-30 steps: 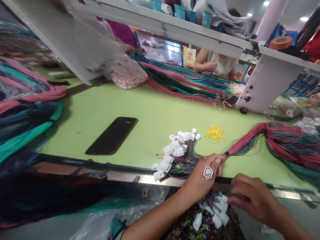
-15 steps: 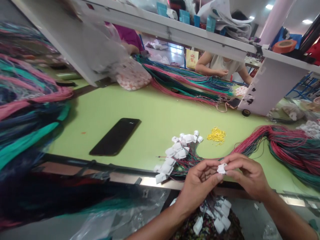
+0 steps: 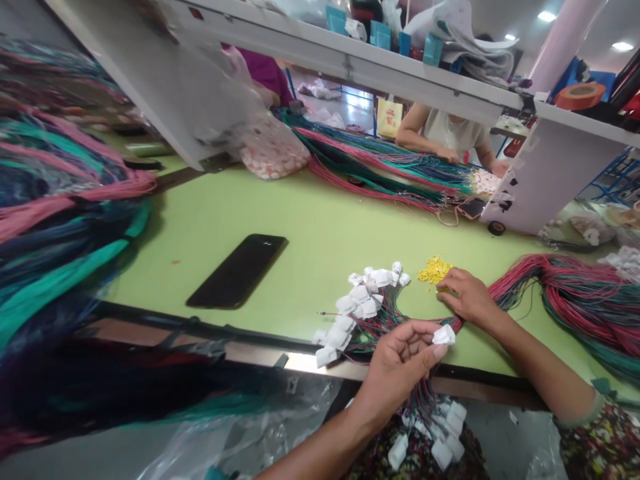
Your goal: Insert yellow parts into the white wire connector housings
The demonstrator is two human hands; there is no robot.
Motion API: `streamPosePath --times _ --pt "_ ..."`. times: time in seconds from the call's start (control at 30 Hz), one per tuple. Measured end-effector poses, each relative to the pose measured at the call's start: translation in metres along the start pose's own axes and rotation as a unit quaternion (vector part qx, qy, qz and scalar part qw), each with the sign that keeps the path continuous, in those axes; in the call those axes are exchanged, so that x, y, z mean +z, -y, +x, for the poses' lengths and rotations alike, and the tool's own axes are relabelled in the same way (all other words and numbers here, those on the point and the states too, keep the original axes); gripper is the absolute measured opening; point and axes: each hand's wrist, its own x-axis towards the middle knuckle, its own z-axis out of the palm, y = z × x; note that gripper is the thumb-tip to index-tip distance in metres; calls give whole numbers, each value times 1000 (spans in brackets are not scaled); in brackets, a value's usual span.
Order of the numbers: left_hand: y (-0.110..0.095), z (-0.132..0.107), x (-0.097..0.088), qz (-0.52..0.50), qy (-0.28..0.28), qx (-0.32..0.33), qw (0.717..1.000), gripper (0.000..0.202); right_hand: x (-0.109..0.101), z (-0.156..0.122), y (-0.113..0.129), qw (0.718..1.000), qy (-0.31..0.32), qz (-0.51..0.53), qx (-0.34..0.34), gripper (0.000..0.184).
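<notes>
My left hand (image 3: 400,367) pinches a white plastic connector (image 3: 444,335) at the end of thin coloured wires. My right hand (image 3: 467,297) rests on the green tabletop (image 3: 310,233) with its fingertips at a small pile of yellow pieces (image 3: 435,270). Whether those fingers grip a piece is hidden. A bunch of white connectors (image 3: 363,300) on wire ends lies to the left of my hands. Their red, green and dark wire bundle (image 3: 565,293) runs off to the right. More white connectors (image 3: 443,433) hang below the table edge, over my lap.
A black phone (image 3: 237,271) lies on the table, and huge wire bundles (image 3: 60,200) heap up at the left. Across the table, a co-worker (image 3: 445,130) sits behind another bundle (image 3: 375,167). A white shelf beam (image 3: 350,67) spans overhead on supports.
My right hand has let go of the white connector and moved up and right to the yellow pieces. My left hand keeps the connector, and the view has shifted slightly.
</notes>
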Motion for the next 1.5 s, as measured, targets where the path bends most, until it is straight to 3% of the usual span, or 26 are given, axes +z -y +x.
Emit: streamPosePath --times 0.13,0.27,0.4,0.5,0.7,0.97,1.4,1.5 --pt "-9 -2 3 2 -14 -19 1000 30 3 2 4 1000 -10 22 -9 12" --pt "-15 -2 2 -21 -49 -12 998 31 -9 -11 22 994 -61 86 -35 13" --pt "-15 1 1 -51 -40 -2 998 33 -24 -32 51 958 -152 223 -94 12" --pt "-16 1 5 -57 -30 -11 998 36 -24 -42 64 948 -180 243 -101 16" --pt "-18 -2 9 -59 -25 -12 998 36 -14 -49 70 937 -210 276 -42 13" --pt "-13 -1 7 -54 -17 -21 998 35 -2 -53 71 895 -228 379 60 13" --pt "-11 -2 7 -44 -11 -26 999 33 0 -54 68 889 -199 403 89 2" --pt "-11 -3 7 -42 -14 -23 999 34 0 -52 70 879 -215 412 106 7"
